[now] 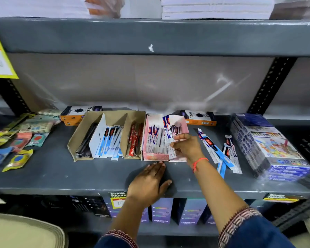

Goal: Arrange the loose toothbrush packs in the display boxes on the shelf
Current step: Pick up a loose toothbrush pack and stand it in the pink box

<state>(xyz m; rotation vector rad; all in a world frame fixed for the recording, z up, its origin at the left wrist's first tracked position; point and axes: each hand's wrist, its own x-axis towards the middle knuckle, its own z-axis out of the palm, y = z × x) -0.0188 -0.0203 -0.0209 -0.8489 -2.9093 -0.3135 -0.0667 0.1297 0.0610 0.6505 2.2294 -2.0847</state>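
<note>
**Inspector:** Status of the stocking?

**Assistant:** Partly done, in my judgement. The pink display box, mid-shelf towards its front edge, holds a row of toothbrush packs. The brown cardboard box on its left side holds blue-and-white packs and red packs in separate compartments.

**Inspector:** Outstanding items?

**Assistant:** A cluster of loose packs lies flat on the shelf between the pink box and the stacked crayon sets near the right end. Those remain to be boxed.

**Inspector:** Hands?

**Assistant:** The right hand is at the pink box's right front corner, fingers pinching a few packs there; whether they are fully seated I cannot tell. The left hand is flat and released, holding nothing, fingertips touching the pink box's front wall, apparently steadying it.

**Inspector:** Loose packs relative to the hands?

**Assistant:** Just beside the right wrist, on its outer side; well apart from the left hand.
</note>
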